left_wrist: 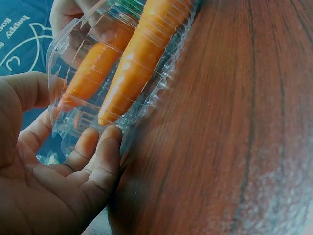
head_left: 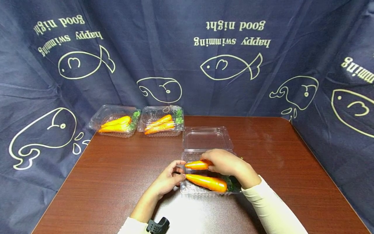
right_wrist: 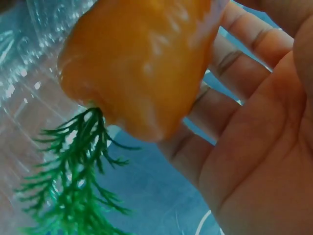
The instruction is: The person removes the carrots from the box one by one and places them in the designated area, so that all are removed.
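Observation:
An open clear plastic clamshell box (head_left: 187, 190) lies on the table before me, its lid (head_left: 208, 138) folded back. One orange carrot (head_left: 207, 182) with a green leafy top lies along the near side of the box. My right hand (head_left: 225, 162) grips a second carrot (head_left: 196, 165) at its thick end, over the far side of the box, tip pointing left. Green fronds (right_wrist: 80, 181) hang from that carrot's end in the right wrist view. At the box's left end, my left hand (head_left: 168, 180) holds the wall with curled fingers, close to both carrot tips.
Two closed clear boxes, one at the far left (head_left: 96, 123) and one beside it (head_left: 141, 125), hold carrots with green tops. A dark blue curtain (head_left: 187, 58) with fish drawings hangs behind the brown table (head_left: 271, 143).

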A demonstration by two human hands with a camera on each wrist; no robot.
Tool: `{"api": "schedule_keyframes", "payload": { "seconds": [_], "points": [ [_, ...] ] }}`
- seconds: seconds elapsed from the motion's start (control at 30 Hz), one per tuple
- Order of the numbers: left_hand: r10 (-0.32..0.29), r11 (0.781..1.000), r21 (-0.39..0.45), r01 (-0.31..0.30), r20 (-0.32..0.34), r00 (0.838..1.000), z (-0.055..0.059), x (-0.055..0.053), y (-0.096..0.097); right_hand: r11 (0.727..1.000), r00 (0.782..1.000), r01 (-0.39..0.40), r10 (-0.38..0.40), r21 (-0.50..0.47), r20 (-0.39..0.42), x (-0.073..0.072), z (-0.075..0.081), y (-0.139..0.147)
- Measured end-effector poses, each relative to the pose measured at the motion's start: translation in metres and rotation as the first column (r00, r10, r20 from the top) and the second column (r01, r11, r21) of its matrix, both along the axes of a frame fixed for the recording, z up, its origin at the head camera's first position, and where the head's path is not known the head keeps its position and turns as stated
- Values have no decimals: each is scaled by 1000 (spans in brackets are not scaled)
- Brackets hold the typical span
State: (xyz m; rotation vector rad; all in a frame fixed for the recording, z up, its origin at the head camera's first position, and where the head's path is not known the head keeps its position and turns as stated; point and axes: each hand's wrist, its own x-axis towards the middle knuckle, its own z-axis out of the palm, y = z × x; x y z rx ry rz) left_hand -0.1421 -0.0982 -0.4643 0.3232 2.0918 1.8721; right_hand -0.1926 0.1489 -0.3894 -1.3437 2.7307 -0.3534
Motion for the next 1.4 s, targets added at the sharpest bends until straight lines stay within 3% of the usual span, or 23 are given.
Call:
{"api": "schedule_keyframes", "payload": {
  "seconds": [0.6, 1.4],
  "points": [
    [21, 1000, -23, -22, -14, 1000, 2, 0, 3, 992, 994, 48, -59, -113, -94, 1, 20, 23],
    [10, 1000, -20, -10, -7, 1000, 2, 1, 2, 968, 968, 206, -223, -140, -118, 2, 21, 69]
  ]
}}
